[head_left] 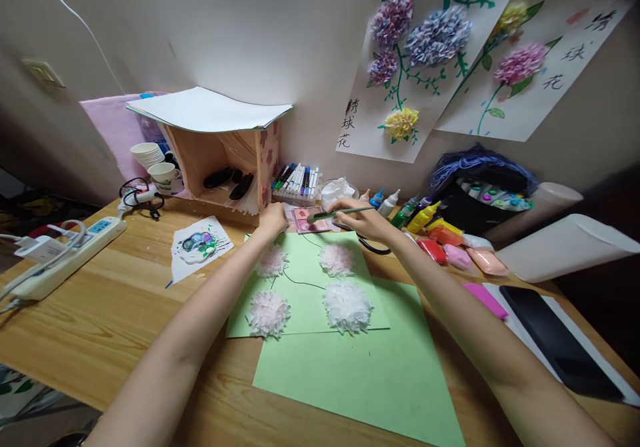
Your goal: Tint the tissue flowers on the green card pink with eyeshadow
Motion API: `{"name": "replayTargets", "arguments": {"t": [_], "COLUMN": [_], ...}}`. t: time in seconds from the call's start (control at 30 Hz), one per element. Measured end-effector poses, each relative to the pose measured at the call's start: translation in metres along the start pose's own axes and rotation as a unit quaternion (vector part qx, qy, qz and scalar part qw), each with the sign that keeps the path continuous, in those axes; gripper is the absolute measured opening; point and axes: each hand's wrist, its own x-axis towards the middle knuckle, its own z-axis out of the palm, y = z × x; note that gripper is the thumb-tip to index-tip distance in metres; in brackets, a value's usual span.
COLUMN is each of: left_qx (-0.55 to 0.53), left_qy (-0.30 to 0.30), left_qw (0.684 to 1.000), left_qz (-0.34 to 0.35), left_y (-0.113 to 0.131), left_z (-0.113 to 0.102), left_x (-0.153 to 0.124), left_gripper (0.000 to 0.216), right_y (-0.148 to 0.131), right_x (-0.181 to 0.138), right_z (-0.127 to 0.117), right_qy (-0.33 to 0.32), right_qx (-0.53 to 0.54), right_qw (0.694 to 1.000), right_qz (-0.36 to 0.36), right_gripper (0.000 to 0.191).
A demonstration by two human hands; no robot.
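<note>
In my right hand [361, 218] is a slim, dark-handled makeup brush [345, 212], pinched between the fingers. Its bristles touch the pink powder in a small pink blush compact [303, 222] behind the green paper. My left hand [273, 219] is closed at the compact's left side, apparently on its clear edge; the fingertips are partly hidden. Below my hands lies a light green sheet [305, 317] with several ruffled paper flowers. A pale pink flower [269, 314] is at front left, another pink flower [337, 259] at back right, and a white flower [347, 307] at front right. Thin dark lines run between them.
A second green sheet [350, 380] lies underneath. A pink box shelf [220, 167], marker pens [297, 182] and paint bottles [423, 217] stand along the wall. At left are a paint-stained paper [200, 247] and a power strip [75, 260]; at right, a black phone [555, 340].
</note>
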Motion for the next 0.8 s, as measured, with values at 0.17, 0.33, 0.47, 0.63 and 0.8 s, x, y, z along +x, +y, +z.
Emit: {"name": "replayTargets", "arguments": {"t": [0.17, 0.33, 0.47, 0.63, 0.8], "left_qx": [-0.005, -0.015, 0.052, 0.084, 0.074], "left_qy": [0.051, 0.006, 0.049, 0.088, 0.095], "left_qw": [0.997, 0.943, 0.904, 0.879, 0.871], "left_qz": [0.054, 0.331, 0.421, 0.461, 0.477], "left_y": [0.004, 0.012, 0.013, 0.01, 0.005], "left_z": [-0.016, 0.002, 0.037, 0.055, 0.055], "left_x": [-0.045, -0.143, -0.187, -0.186, -0.183], "left_gripper": [0.018, 0.022, 0.03, 0.036, 0.034], "right_y": [-0.002, -0.017, -0.036, -0.044, -0.042], "right_x": [-0.059, -0.111, -0.117, -0.112, -0.114], "right_z": [-0.015, -0.024, -0.02, -0.021, -0.032], "right_qy": [0.114, 0.048, -0.055, -0.073, -0.049], "right_qx": [0.103, 0.174, 0.105, 0.028, -0.004], "right_qw": [0.987, 0.982, 0.993, 0.997, 0.999], "right_qz": [0.039, 0.051, 0.002, -0.006, 0.005], "right_gripper": [0.019, 0.022, 0.016, 0.017, 0.015]}}
